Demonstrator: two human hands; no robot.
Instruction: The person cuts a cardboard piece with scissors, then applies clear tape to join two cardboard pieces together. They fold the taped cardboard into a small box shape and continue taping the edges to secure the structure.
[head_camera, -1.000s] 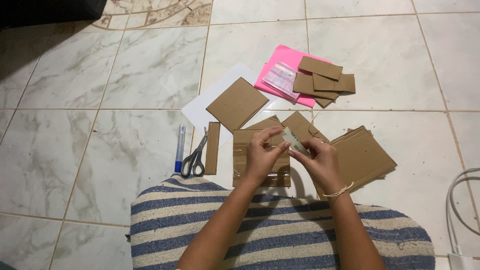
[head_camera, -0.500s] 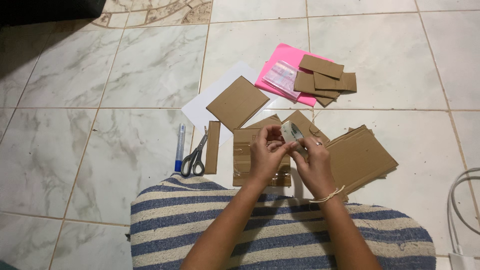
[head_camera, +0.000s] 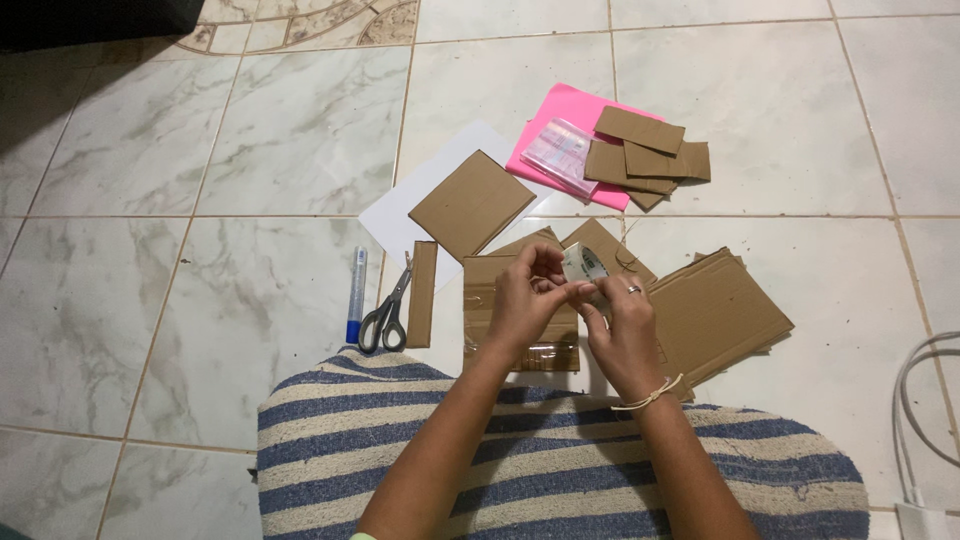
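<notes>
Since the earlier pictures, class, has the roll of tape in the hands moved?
Yes, slightly. The roll of tape, held in both hands over the cardboard, has shifted a little left and up, away from the large cardboard sheet on the right, which has stayed put.

Roll of tape (head_camera: 583, 266) mostly hidden by fingers, white cable (head_camera: 915, 400) cut off at right edge

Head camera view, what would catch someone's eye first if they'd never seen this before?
Probably the two hands at the centre: the left hand and the right hand pinch a small roll of clear tape between them, above a taped cardboard piece. Next, the bright pink sheet farther up the tiled floor, with brown cardboard scraps on it, and the scissors to the left.
</notes>
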